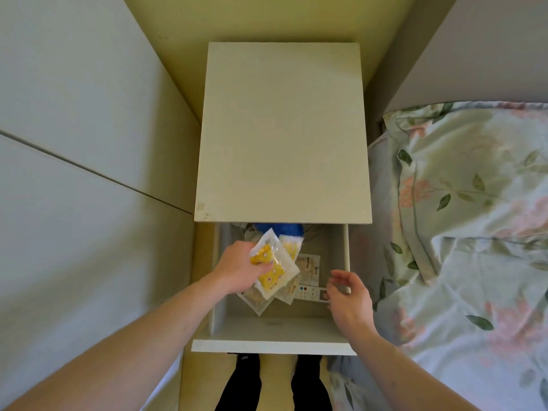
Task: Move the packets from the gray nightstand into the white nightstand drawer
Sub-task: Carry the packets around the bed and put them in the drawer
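The left hand [237, 268] is gripping a bunch of yellow snack packets [271, 264] over the left part of the open white nightstand drawer [272, 330]. More packets [308, 269] are lying inside beside a remote control [310, 292]. The right hand [350, 301] is hovering, fingers loosely spread and holding nothing, at the drawer's right wall, near the floral bedding [462, 218].

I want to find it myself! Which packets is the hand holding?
Look in the open drawer under the white nightstand top. The left hand holds clear packets with bright yellow inside; the packets lying below look pale and beige.
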